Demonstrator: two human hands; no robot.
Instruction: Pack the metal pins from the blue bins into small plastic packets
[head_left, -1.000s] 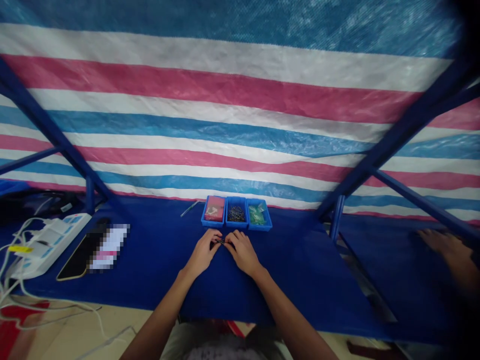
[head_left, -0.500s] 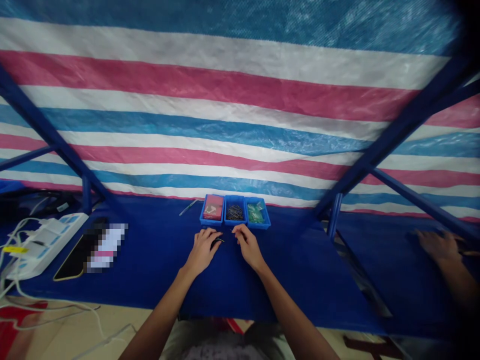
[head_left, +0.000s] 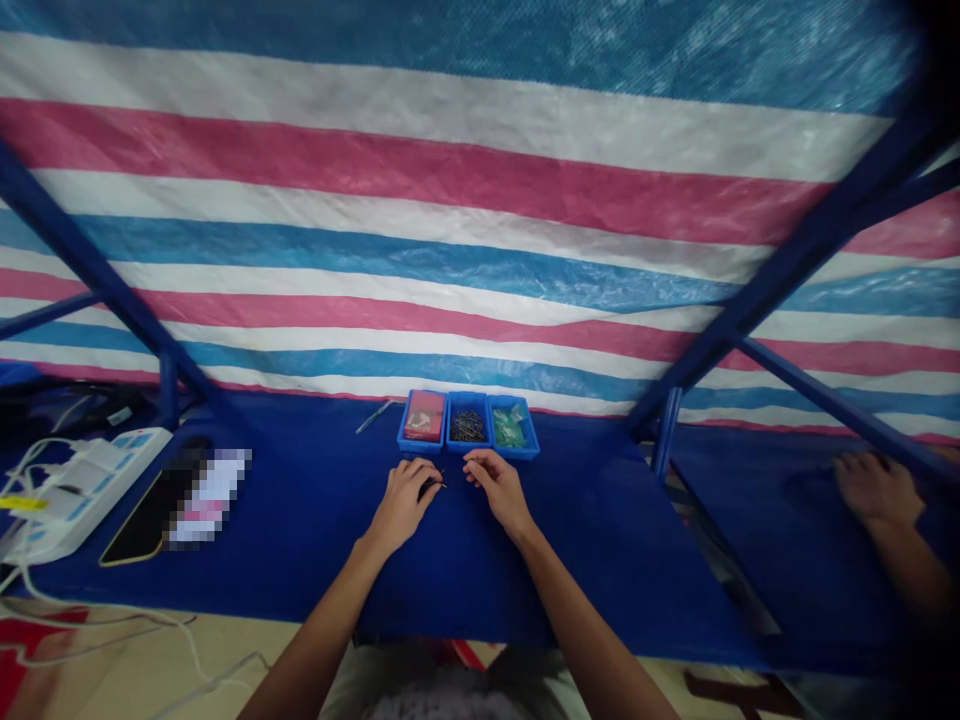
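My left hand [head_left: 409, 497] rests low over the blue table, its fingers curled round a few thin dark screws whose ends poke out by the thumb. My right hand [head_left: 496, 487] is a short gap to the right, thumb and fingertips pinched together; whatever is between them is too small to make out. Just beyond both hands stand three small blue bins in a row. Pink material with pale small pieces fills the left bin [head_left: 405, 437]. Loose thin metal screws lie in the middle bin [head_left: 470, 447]. Greenish plastic packets sit in the right bin [head_left: 517, 453].
A thin clear-and-green stick [head_left: 373, 416] lies left of the bins. Farther left are a phone [head_left: 139, 520], a blurred-out sheet and a white power strip [head_left: 97, 490] with cables. Blue metal struts [head_left: 664, 430] flank the workplace. At right, another person's hand [head_left: 877, 490] rests on the adjoining table.
My hands stay nearly in place, with small finger movements. Less of the screws shows at my left fingertips. The other person's hand has shifted slightly.
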